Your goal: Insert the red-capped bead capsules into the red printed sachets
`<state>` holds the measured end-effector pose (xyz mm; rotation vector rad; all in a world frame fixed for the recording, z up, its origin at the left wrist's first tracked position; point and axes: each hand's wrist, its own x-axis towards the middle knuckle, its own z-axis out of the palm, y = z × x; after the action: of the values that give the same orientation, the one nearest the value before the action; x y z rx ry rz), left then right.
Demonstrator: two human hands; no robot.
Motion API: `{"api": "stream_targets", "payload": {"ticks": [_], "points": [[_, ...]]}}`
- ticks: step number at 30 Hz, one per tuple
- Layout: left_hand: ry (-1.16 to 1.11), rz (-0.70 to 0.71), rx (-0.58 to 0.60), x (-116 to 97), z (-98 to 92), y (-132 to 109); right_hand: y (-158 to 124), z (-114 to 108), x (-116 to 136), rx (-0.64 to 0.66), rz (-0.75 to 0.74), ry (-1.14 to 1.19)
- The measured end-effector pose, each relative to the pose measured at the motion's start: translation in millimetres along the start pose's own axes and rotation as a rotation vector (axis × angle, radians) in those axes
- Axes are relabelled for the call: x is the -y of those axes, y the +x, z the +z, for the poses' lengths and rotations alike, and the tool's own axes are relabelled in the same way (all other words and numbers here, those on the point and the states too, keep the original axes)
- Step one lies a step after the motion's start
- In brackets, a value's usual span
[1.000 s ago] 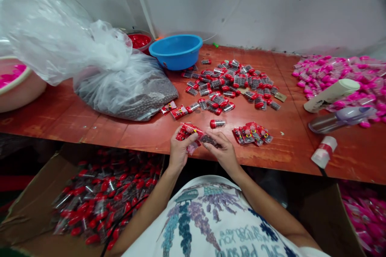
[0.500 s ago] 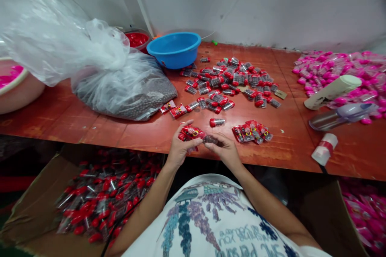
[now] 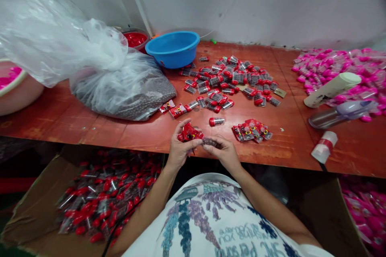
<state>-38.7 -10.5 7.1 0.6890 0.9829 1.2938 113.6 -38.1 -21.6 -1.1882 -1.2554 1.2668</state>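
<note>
My left hand is closed around a bunch of small red printed packets, just past the table's front edge. My right hand pinches a small clear piece filled with dark beads. It lies between the two hands, and its left end meets my left thumb. Whether it is a packet or a small bottle I cannot tell. Beyond the hands lies a red-capped clear bottle with dark contents. A loose stack of red packets rests to the right.
Many red-capped bottles are heaped behind. A plastic bag of dark beads and a blue basin stand left. Pink-capped bottles, a tumbler and a white roll lie right. A carton of bottles sits below.
The dark-filled piece shows a little longer between my hands, and the red packets in my left hand have shifted and bunched slightly. Both hands stay in nearly the same place.
</note>
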Motion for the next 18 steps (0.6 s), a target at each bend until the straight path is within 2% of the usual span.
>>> {"api": "stream_targets", "payload": {"ticks": [8,13,15,18], "points": [[0.03,-0.05,-0.042,-0.7,4.1,-2.7,1.5,-0.6,2.5,-0.04,-0.142,-0.179],[0.103,-0.003,-0.083,2.0,6.1,-3.3,-4.9,2.7,1.7,-0.087,-0.211,-0.25],[0.119,0.017,-0.109,4.5,6.8,-4.0,-5.6,2.3,1.4,-0.072,-0.23,-0.28],[0.076,-0.011,-0.105,6.6,6.1,-4.1,-3.9,-0.7,1.9,0.021,-0.262,-0.318]]}}
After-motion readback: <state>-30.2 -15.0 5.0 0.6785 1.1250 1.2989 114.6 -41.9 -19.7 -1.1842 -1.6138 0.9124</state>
